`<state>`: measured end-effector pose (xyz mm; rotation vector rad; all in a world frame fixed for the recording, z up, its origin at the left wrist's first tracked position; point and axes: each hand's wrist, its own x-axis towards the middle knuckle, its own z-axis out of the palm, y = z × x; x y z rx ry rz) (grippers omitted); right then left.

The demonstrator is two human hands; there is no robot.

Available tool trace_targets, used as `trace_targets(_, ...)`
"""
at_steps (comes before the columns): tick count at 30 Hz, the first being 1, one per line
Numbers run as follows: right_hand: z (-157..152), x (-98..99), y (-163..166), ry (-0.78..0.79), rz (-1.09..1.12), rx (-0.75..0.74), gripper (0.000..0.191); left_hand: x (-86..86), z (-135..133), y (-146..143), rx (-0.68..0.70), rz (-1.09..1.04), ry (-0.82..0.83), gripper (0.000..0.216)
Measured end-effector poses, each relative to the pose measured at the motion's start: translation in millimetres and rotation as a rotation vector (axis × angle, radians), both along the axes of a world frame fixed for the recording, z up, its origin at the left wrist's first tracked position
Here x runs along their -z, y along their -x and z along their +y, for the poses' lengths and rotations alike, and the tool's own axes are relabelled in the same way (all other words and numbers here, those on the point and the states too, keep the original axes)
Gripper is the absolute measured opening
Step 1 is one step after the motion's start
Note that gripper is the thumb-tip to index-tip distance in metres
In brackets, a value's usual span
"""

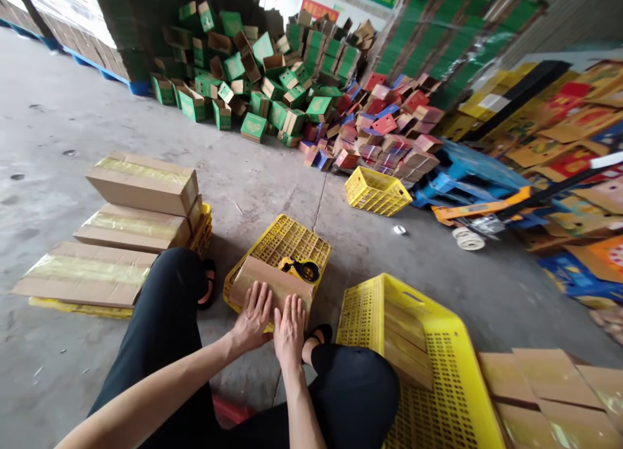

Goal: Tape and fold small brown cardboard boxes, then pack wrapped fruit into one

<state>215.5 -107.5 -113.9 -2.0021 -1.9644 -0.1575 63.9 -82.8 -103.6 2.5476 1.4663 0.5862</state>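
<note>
A small brown cardboard box point(270, 275) lies on an upturned yellow crate point(287, 238) between my knees. My left hand point(254, 316) is pressed flat on its near side, fingers stretched out. Beside it my right hand point(291, 329) lies flat on the same box, fingers straight and the thumb toward the left hand. Neither hand grips anything. Just behind the box, a yellow and black tape dispenser point(299, 267) rests on the crate.
Long taped cartons point(141, 183) are stacked at the left on yellow crates. At my right a large yellow crate point(442, 371) holds cartons, with more taped boxes point(549, 397) beyond. Farther off are a yellow basket point(377, 191), a pallet jack point(487, 209) and heaped green boxes point(272, 105).
</note>
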Motion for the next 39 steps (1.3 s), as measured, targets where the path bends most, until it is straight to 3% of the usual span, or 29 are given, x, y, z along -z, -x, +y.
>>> trace_targets(5, 0, -1.1, -2, -0.029, -0.001, -0.027, 0.068, -8.0, 8, 26, 0.069, 0.014, 0.161, 0.085)
trace_targets(11, 3, -2.4, -2, -0.043, 0.013, -0.026, 0.07, -9.6, 24, 77, -0.074, 0.006, 0.117, 0.073)
trace_targets(16, 5, -2.5, -3, -0.041, 0.02, -0.021, 0.07, 0.4, 44, 80, -0.216, -0.079, 0.123, 0.078)
trace_targets(21, 3, -4.0, 0, -0.045, 0.003, -0.018, 0.069, 13.7, 65, 76, -0.186, -0.213, 0.165, 0.087)
trace_targets(26, 1, -4.0, 2, -0.036, 0.002, -0.009, 0.072, 17.7, 50, 67, -0.208, -0.126, 0.038, 0.09)
trace_targets(32, -2, -13.3, 8, 0.004, 0.006, 0.019, 0.069, 15.1, 21, 56, -0.098, -0.065, -0.132, 0.091)
trace_targets(39, -3, -31.8, 45, 0.104, 0.042, 0.002, 0.06, 19.6, 11, 56, -0.059, -0.049, -0.173, 0.094)
